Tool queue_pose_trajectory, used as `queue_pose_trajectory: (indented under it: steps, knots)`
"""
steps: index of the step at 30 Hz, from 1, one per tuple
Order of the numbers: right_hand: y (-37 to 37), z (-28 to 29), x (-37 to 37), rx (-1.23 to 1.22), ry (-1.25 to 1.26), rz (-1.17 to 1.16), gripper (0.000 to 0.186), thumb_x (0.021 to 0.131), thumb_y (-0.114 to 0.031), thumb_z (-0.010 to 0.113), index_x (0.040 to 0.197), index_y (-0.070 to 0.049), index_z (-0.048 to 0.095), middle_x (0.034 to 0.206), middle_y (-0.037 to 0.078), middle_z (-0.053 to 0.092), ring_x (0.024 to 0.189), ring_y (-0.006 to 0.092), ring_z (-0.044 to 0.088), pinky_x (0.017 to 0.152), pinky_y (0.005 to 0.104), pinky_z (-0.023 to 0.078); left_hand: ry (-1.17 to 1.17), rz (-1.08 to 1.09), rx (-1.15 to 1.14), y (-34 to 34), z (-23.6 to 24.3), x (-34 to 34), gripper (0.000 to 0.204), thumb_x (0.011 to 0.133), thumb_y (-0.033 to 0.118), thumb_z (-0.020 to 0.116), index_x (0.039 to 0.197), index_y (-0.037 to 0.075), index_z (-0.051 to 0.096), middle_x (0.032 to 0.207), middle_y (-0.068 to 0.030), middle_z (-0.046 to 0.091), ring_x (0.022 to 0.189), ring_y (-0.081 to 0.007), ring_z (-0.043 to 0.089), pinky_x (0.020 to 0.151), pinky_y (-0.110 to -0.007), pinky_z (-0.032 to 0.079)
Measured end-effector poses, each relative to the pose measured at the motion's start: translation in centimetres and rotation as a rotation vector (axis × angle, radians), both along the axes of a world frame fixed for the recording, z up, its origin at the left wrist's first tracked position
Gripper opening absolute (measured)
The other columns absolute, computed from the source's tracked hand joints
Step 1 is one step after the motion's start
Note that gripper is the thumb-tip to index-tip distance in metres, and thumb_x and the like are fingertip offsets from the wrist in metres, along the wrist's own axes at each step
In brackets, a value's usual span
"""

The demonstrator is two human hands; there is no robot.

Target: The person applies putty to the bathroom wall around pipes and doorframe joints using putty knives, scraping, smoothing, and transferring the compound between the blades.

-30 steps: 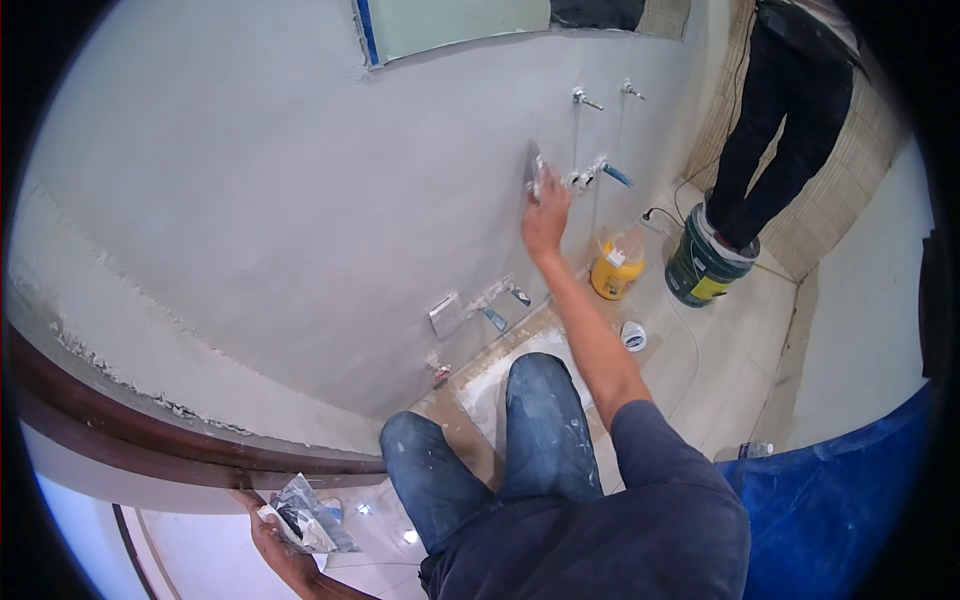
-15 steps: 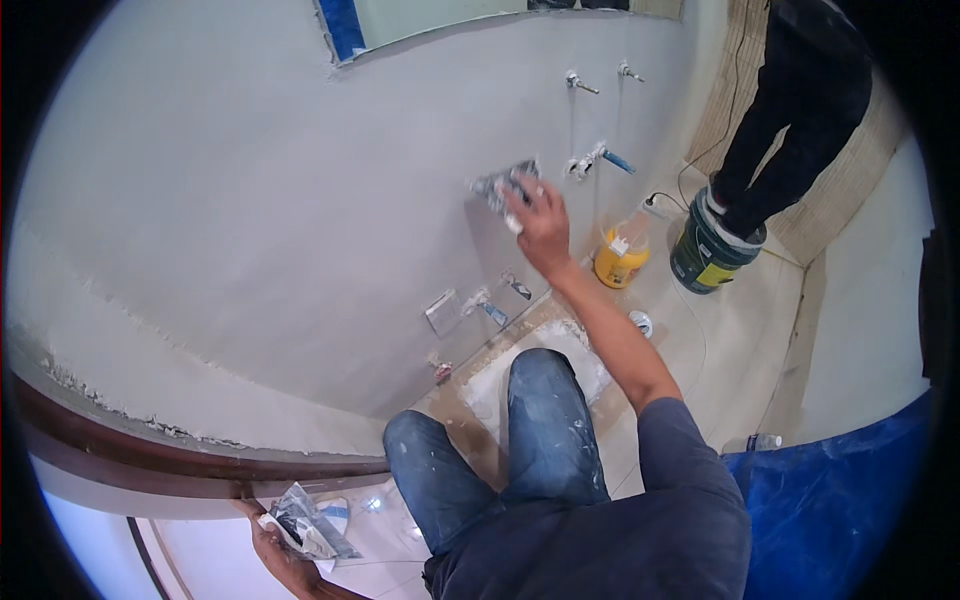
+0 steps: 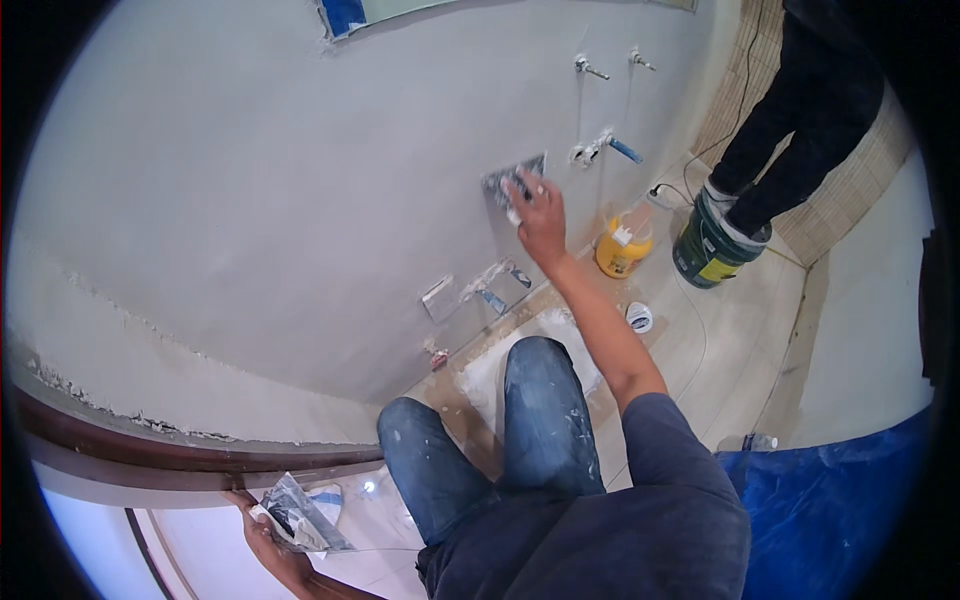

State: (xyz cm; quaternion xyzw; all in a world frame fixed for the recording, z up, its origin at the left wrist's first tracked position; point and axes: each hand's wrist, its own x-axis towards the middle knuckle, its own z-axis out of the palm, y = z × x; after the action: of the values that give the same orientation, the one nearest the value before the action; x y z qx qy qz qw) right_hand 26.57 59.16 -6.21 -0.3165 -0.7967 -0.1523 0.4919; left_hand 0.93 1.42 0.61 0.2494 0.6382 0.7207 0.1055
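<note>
As the head view takes in both bare hands, the yellow bucket point(image 3: 622, 258) on the floor near the wall point(image 3: 250, 200) gives a fixed point. Up and to the left of it, the right hand point(image 3: 541, 212) has a flat, grey-smeared putty blade point(image 3: 500, 192) in its grip: the fingers are partly curled and spread over the blade's near side, with white stuff on them. The putty blade lies flat, or nearly so, against the wall; whether its whole face touches, I cannot tell.

Well to the left of the yellow bucket and much lower, the left hand point(image 3: 268, 535) is closed around the edge of a putty-smeared plate point(image 3: 300, 515), holding it tilted; its far fingers are hidden.

Above the yellow bucket, a blue-wrapped pipe stub point(image 3: 625, 150) juts from the wall, with two metal stubs higher up. To its left, low on the wall, is a square wall box point(image 3: 438, 297). Just to its right stands a dark green bucket point(image 3: 690, 245), with the feet of a person in dark trousers point(image 3: 800, 120) at its top. Below the yellow bucket lies a small white round thing point(image 3: 639, 318), and far down to its right spreads blue sheeting point(image 3: 850, 500).
</note>
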Motion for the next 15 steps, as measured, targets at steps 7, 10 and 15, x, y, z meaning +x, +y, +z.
queue_pose_trajectory:
  steps: [7, 10, 15]
  knots:
    - [-6.1, -6.9, -0.2, -0.256, -0.014, 0.132, 0.070, 0.073, 0.007, 0.060, 0.139, -0.014, 0.058, 0.140, 0.012, 0.055, 0.123, 0.0367, 0.049, 0.105, 0.0448, 0.042, 0.020, 0.033, -0.075, -0.1, 0.3, 0.2, 0.074, 0.095, 0.025, 0.038, 0.157, -0.009, 0.016, 0.165, -0.0257, 0.020, 0.153, -0.0300, 0.021, 0.122, -0.037, 0.016]
    - [-4.8, -6.0, -0.3, -0.357, 0.253, 0.033, 0.063, 0.079, 0.007, 0.058, 0.139, -0.009, 0.057, 0.135, 0.016, 0.058, 0.119, 0.0387, 0.052, 0.104, 0.0446, 0.042, 0.018, 0.014, -0.065, -0.2, 0.3, 0.2, 0.075, 0.096, 0.029, 0.040, 0.157, -0.008, 0.017, 0.164, -0.0256, 0.020, 0.153, -0.0300, 0.021, 0.122, -0.037, 0.016]
    - [0.4, 3.8, 0.1, -0.109, 0.583, -0.122, 0.056, 0.086, 0.007, 0.056, 0.140, -0.008, 0.056, 0.132, 0.016, 0.061, 0.117, 0.0391, 0.054, 0.104, 0.0452, 0.041, 0.018, -0.010, -0.050, -0.3, 0.3, 0.2, 0.076, 0.095, 0.029, 0.041, 0.157, -0.007, 0.018, 0.164, -0.0242, 0.022, 0.151, -0.0292, 0.025, 0.121, -0.037, 0.019]
